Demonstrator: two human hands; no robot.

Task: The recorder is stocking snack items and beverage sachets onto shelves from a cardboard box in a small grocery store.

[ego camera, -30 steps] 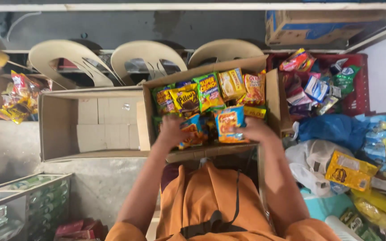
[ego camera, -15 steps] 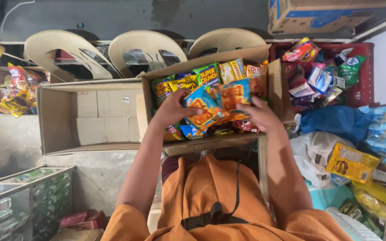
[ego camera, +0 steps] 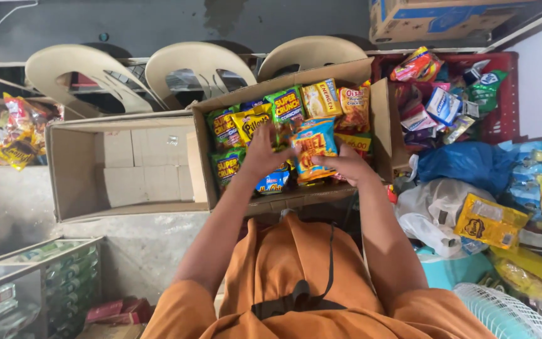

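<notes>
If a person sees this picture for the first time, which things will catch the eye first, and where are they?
First comes the open cardboard box at centre, packed with bright snack packets. Above it, the left hand and right hand together hold a blue and orange snack packet. On the right, a red crate overflows with mixed packets; on the left lies a nearly empty cardboard box, with three pale plastic chairs behind.

A grey concrete floor point(ego camera: 133, 251) is carrying an open brown cardboard box point(ego camera: 76, 169) at the frame's left and a red plastic crate point(ego camera: 503, 119) sitting at upper right.
</notes>
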